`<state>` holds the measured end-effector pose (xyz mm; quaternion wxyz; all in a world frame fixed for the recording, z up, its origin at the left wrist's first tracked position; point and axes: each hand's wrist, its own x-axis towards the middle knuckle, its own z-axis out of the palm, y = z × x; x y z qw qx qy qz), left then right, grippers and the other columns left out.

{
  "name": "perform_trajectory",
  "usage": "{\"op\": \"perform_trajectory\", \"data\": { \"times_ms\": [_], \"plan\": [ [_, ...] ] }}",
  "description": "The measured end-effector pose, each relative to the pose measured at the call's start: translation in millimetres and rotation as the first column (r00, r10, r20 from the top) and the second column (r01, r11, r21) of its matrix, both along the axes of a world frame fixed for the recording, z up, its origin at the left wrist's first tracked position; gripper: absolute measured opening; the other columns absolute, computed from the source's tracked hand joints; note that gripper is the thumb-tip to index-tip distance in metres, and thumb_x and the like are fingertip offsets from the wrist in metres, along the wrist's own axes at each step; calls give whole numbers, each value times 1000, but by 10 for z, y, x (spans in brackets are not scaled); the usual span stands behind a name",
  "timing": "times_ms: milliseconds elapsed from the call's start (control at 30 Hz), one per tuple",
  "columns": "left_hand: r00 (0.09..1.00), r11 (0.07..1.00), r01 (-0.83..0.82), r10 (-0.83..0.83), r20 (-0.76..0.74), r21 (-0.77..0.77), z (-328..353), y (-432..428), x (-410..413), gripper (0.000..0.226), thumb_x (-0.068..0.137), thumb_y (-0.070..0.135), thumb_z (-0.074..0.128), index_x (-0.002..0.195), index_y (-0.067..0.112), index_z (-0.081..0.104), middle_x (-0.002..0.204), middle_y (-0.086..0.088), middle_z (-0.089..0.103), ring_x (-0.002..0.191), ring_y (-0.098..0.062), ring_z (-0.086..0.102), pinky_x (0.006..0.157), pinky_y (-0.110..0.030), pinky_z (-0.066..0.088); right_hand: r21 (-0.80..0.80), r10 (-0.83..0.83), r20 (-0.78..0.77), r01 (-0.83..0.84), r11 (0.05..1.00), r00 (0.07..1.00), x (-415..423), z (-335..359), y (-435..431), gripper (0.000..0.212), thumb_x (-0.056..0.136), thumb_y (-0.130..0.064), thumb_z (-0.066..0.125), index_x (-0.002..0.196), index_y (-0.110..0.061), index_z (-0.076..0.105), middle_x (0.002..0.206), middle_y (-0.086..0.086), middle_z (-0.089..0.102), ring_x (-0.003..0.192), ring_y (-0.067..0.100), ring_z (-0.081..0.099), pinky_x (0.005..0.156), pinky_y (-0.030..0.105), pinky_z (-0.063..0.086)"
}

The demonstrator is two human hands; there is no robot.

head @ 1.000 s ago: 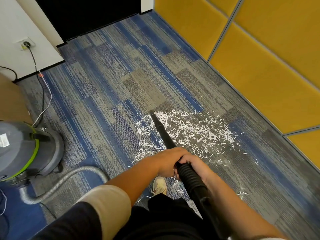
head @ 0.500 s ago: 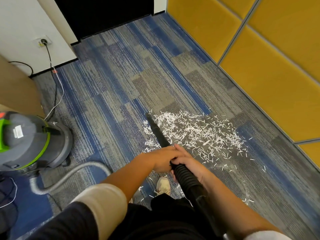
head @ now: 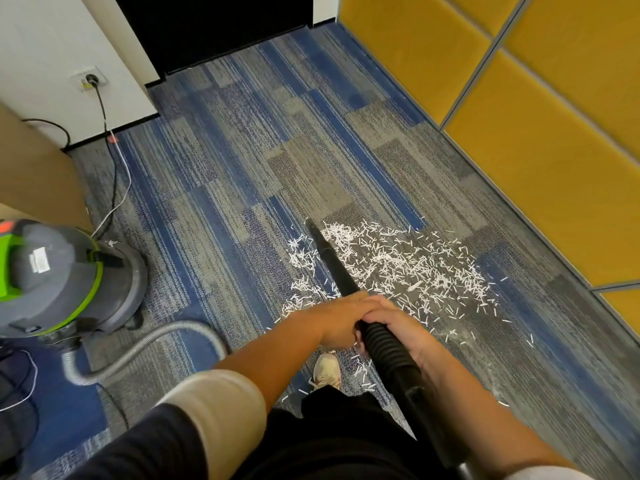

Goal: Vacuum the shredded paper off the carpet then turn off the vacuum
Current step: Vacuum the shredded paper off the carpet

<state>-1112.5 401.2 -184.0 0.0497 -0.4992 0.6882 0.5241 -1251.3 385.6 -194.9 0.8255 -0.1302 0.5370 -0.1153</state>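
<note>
Little has changed in half a second: both hands keep their hold and the nozzle tip still sits at the far left edge of the shredded paper [head: 408,268], while more of the vacuum canister [head: 65,275] now shows.

The paper lies scattered in a wide patch on the blue-and-grey carpet [head: 242,168], thickest at its middle, with loose strips trailing toward the person's shoe [head: 325,370] at the patch's near edge. The black wand [head: 332,261] crosses the patch's left side. The left hand [head: 334,318] is curled over the wand at the near edge of the patch, its fingers lying on the right hand [head: 398,323], which wraps the ribbed section just behind.

Well left of the patch stands the grey-and-green canister, and its grey hose [head: 149,344] loops over the carpet between canister and patch. A power cord [head: 117,174] runs from beside the canister to a wall socket [head: 90,79]. Yellow wall panels [head: 536,150] border the patch closely on the right.
</note>
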Motion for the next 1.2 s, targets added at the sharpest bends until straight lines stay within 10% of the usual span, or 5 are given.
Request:
{"op": "perform_trajectory", "data": {
  "times_ms": [467,567,667,1200],
  "plan": [
    [956,967,-249,255,-143,58,-124,146,290,49,85,-6,52,126,19,54,131,-2,48,116,-19,47,101,-37,40,-28,133,-42,-134,991,990,310,-53,50,25,88,13,45,95,-11,44,70,22,52,41,24,55,36,29,50],
    [544,584,-665,806,-234,465,-124,210,289,36,90,-6,47,112,21,56,119,-6,56,92,-22,60,76,-42,57,-11,104,-46,-104,994,994,289,-109,71,34,88,12,45,109,-13,41,72,23,54,45,27,56,38,32,51],
    [234,205,-704,971,-51,680,-141,207,174,32,96,8,49,124,18,38,102,-6,58,72,-20,61,50,-33,55,-1,96,-9,-96,995,995,219,-126,121,29,88,11,43,107,-11,40,75,22,52,47,25,55,40,31,51],
    [505,284,-708,843,183,647,-189,449,-148,18,94,13,46,77,14,51,62,-7,48,44,-15,45,37,-11,31,-55,88,-91,-93,994,992,244,-133,560,25,84,17,37,93,-7,40,46,15,47,30,21,49,30,26,45]
  ]
}}
